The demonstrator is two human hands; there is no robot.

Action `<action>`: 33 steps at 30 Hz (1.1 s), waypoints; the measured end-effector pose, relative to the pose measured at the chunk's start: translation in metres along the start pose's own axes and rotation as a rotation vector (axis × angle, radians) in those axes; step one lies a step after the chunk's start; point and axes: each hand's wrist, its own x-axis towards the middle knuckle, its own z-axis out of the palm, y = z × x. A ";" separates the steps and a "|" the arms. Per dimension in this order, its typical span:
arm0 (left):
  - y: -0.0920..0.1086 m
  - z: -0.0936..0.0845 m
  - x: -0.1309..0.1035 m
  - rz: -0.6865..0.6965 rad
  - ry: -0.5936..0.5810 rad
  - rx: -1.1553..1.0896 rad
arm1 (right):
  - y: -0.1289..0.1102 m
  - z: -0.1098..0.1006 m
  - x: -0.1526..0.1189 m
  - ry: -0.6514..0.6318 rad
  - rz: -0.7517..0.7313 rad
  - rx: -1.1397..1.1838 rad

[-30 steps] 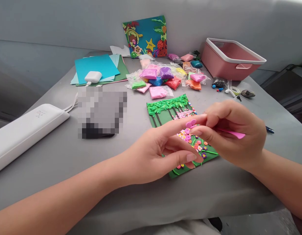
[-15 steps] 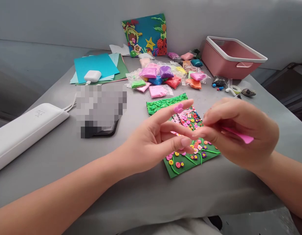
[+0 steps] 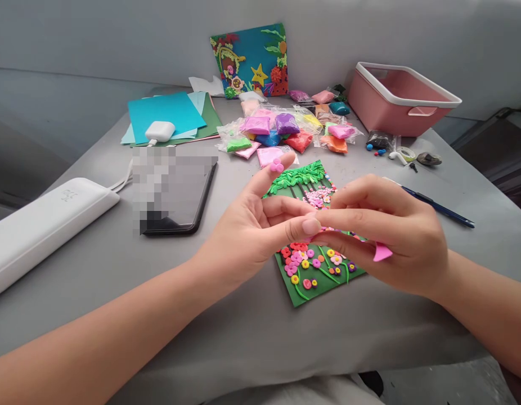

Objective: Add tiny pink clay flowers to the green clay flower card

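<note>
Head view: pink petals (image 3: 277,165) on one of the left fingers (image 3: 261,182)

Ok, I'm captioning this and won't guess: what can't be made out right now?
All in the head view:
Pink clay strip: full extent, hidden inside the right hand.
What lies where the left hand meets the right: covered by fingers.
Flowered green card: middle, behind both hands.
Smartphone: screen partly pixelated.
White power bank: one end, cut by the left edge.

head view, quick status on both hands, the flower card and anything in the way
Left hand: pink clay petals on index finger. Right hand: gripping flat pink piece, fingertips at left thumb. Flower card: flat beneath, partly hidden by both hands.
</note>
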 end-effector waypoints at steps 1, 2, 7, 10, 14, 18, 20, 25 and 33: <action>0.000 0.000 0.000 -0.003 0.004 -0.001 | 0.000 -0.001 0.001 -0.001 0.002 0.010; 0.001 0.000 0.000 -0.003 0.003 0.002 | -0.001 -0.001 0.001 -0.004 0.009 0.014; -0.002 -0.001 -0.001 -0.002 -0.042 0.020 | 0.000 -0.003 0.004 0.031 0.011 0.007; -0.003 0.000 -0.001 -0.014 -0.045 0.011 | 0.001 -0.002 0.004 0.043 -0.003 -0.009; -0.002 0.000 -0.001 -0.016 -0.029 0.018 | 0.000 0.000 0.003 0.049 0.003 -0.022; 0.000 0.001 -0.002 -0.010 -0.022 0.017 | -0.001 0.001 0.002 0.018 0.026 -0.019; 0.000 0.001 -0.002 -0.006 -0.011 0.016 | -0.001 0.001 0.001 0.022 0.040 -0.007; -0.001 0.000 -0.001 -0.003 -0.001 -0.004 | 0.001 -0.001 0.001 0.034 0.024 -0.003; -0.001 -0.002 0.001 -0.014 -0.021 -0.014 | 0.000 -0.002 0.002 0.053 -0.006 -0.035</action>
